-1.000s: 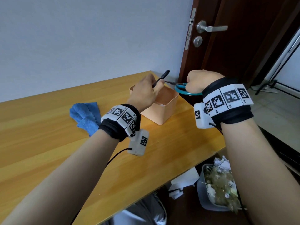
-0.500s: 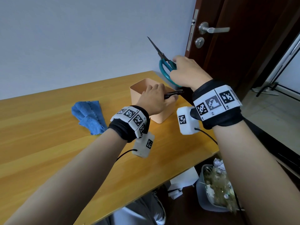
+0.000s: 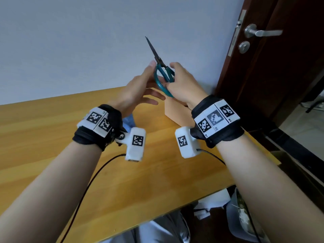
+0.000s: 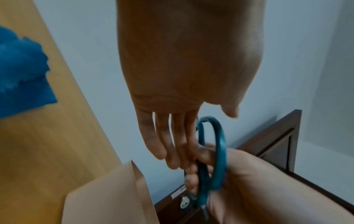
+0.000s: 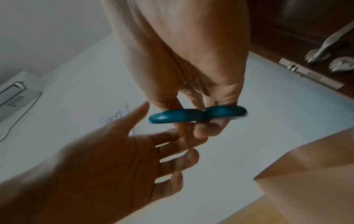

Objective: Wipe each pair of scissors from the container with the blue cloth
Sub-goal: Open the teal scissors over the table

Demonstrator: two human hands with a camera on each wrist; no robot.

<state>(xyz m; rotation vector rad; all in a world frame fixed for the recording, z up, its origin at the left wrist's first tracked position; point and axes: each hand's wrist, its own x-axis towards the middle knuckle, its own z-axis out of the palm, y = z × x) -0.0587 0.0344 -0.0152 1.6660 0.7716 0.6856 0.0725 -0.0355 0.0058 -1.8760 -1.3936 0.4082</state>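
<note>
Scissors: teal-handled scissors held in the air above the table's far right corner, blades closed and pointing up and away toward the wall.
Right hand: the right hand grips the scissors by the handle loops, fingers curled round them; the wrist view shows the teal loops edge-on across its fingers.
Left hand: the left hand is spread, fingers straight and relaxed, palm turned toward the scissors; its fingertips lie against the near loop, the thumb up beside the pivot. It holds nothing.
Container: a peach-coloured container stands on the table near the far right corner, just below both hands; what is inside cannot be told.
Blue cloth: the blue cloth lies crumpled on the table to the left of the container, mostly hidden behind the left wrist in the head view.
Table: a wooden table against a pale wall.
Surroundings: a dark brown door with a metal lever handle stands to the right of the table.
</note>
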